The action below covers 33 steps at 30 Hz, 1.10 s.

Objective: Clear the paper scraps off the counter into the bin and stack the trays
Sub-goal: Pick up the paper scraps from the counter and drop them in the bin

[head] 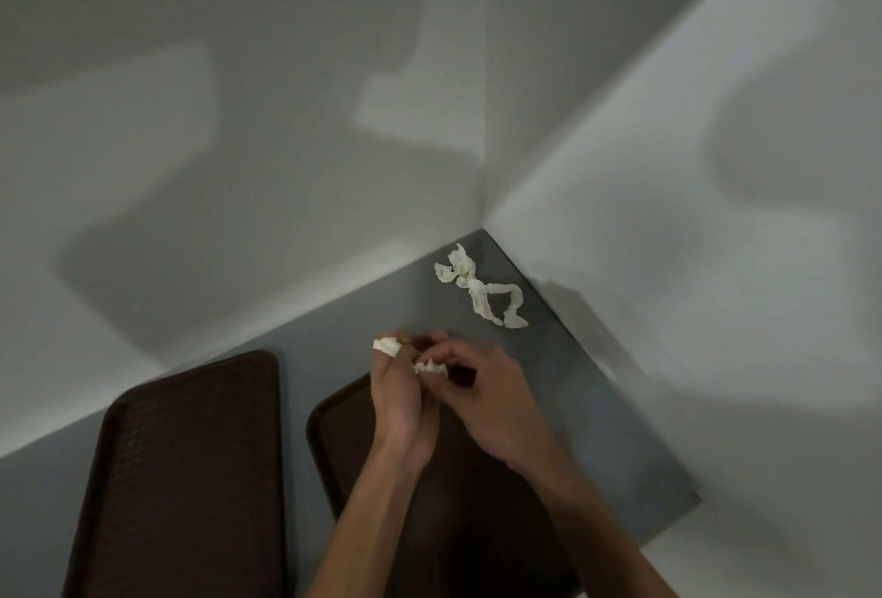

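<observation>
Together our hands meet over the right tray [341, 435]: our left hand [398, 406] pinches a small scrap [386, 347], our right hand [484, 402] pinches another scrap [429, 366]. Farther right, a twisted paper strip [477, 288] lies on the counter [587, 416]. The left tray [191, 468] sits alongside.

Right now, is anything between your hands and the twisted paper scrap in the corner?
Nothing visible: only bare counter separates the right hand from the twisted scrap. Both hands are occupied, though: the left hand holds a small scrap, the right hand a second scrap. The bin is out of view.
</observation>
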Available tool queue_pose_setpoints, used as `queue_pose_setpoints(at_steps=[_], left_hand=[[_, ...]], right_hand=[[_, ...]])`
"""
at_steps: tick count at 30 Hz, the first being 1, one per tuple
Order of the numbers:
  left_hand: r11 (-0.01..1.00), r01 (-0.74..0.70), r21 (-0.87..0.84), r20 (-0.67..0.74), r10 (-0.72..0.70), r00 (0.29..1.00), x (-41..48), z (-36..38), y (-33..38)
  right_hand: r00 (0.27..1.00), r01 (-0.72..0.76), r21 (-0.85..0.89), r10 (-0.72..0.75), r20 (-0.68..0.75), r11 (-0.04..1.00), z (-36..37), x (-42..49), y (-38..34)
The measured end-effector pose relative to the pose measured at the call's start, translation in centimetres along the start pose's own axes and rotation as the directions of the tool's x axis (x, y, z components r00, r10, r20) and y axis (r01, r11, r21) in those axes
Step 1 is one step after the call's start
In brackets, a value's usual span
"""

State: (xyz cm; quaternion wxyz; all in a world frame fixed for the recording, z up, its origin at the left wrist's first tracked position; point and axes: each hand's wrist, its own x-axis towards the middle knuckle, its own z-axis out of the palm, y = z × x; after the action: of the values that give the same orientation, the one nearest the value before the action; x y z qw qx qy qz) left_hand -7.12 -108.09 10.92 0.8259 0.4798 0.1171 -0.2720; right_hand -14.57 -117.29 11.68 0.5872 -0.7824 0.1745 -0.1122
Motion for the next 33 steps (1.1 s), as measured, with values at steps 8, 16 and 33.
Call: queue_pose_setpoints(at_steps=[8,16,33], left_hand=[[0.98,0.19,-0.053,-0.018,-0.191,0.981,0.0,0.0,-2.8],[0.98,0.084,0.18,-0.362,-0.014,0.932,3.7,-3.3,-1.8],[0.94,0.029,0.341,-0.227,0.052,0.973,0.4,-8.2,-1.1]], right_hand=[[0.988,0.015,-0.258,-0.055,-0.146,0.966,2.7,0.7,2.7],[0.998,-0.025,-0.287,0.039,0.044,0.957,-0.8,6.3,6.1],[0.991,0.072,-0.898,0.074,0.115,0.434,-1.6,8.4,16.0]])
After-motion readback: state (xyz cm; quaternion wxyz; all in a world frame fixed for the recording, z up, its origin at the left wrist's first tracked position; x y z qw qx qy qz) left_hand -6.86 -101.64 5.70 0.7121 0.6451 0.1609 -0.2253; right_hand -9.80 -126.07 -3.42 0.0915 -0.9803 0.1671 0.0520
